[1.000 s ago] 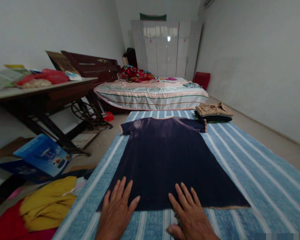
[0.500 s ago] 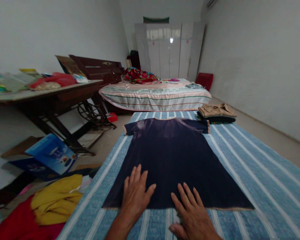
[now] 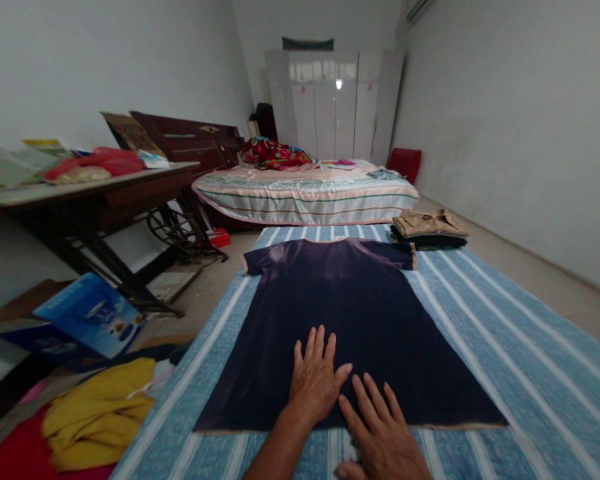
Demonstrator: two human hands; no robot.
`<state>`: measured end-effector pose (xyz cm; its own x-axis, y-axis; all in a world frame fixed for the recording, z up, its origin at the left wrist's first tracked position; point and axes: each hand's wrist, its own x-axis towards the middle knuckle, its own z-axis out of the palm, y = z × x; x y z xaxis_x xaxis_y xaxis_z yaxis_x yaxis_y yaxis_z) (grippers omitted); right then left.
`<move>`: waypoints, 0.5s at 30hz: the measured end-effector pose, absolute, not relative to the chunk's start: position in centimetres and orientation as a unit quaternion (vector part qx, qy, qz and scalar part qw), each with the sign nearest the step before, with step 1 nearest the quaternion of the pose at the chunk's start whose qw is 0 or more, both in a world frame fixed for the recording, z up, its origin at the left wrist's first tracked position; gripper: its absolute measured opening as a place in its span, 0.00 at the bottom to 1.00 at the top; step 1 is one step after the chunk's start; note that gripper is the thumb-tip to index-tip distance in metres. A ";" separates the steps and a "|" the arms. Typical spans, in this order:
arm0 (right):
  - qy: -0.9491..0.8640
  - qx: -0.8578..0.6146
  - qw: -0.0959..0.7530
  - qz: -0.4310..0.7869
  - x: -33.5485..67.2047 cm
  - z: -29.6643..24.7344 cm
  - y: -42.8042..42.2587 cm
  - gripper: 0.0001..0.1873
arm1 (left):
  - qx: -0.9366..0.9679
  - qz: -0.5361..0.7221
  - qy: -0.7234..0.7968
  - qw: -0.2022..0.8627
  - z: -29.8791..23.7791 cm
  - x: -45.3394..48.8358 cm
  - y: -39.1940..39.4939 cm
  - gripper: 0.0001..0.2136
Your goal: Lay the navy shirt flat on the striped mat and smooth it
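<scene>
A dark navy T-shirt (image 3: 340,300) with tan trim lies spread flat, its neck toward the far end and its hem toward me. It rests on a blue-and-white striped bed cover (image 3: 480,313). My left hand (image 3: 314,383) lies flat on the lower middle of the shirt, fingers apart. Close beside it, my right hand (image 3: 383,427) is open at the hem; its fingertips touch the shirt while the thumb is over the striped cover. Neither hand holds anything.
Folded clothes (image 3: 430,227) are stacked at the far right corner. A second bed (image 3: 305,193) stands beyond. To the left are a sewing-machine table (image 3: 130,177), a blue box (image 3: 90,317) and a heap of yellow and red clothes (image 3: 100,413).
My left hand has slid right across the shirt, now close to my right hand. The right hand stays almost in place. The view has shifted slightly.
</scene>
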<state>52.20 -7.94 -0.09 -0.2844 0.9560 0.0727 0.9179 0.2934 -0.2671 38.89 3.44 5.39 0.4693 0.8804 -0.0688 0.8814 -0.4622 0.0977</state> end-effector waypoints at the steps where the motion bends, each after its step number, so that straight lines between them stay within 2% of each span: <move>1: -0.798 -0.587 0.110 0.084 52.2 -0.3 -7.9 0.41 | 0.854 -0.010 0.517 0.060 5.6 39.0 3.4 0.29; 6: -0.801 -0.584 0.113 0.070 52.2 -0.3 -7.9 0.40 | 0.855 -0.020 0.515 0.058 6.1 39.2 3.3 0.30; 10: -0.793 -0.587 0.145 0.075 53.2 2.5 -7.4 0.40 | 0.859 -0.019 0.508 0.055 5.8 39.1 3.4 0.30; 15: -0.719 -0.681 0.126 0.062 55.8 5.3 -5.9 0.35 | 0.859 -0.010 0.509 0.047 5.7 39.1 3.4 0.30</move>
<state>55.83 -5.89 5.32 -0.0415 0.9944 0.0969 0.9633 0.0656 -0.2602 39.11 3.40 5.68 0.4817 0.8740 -0.0648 0.8758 -0.4775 0.0701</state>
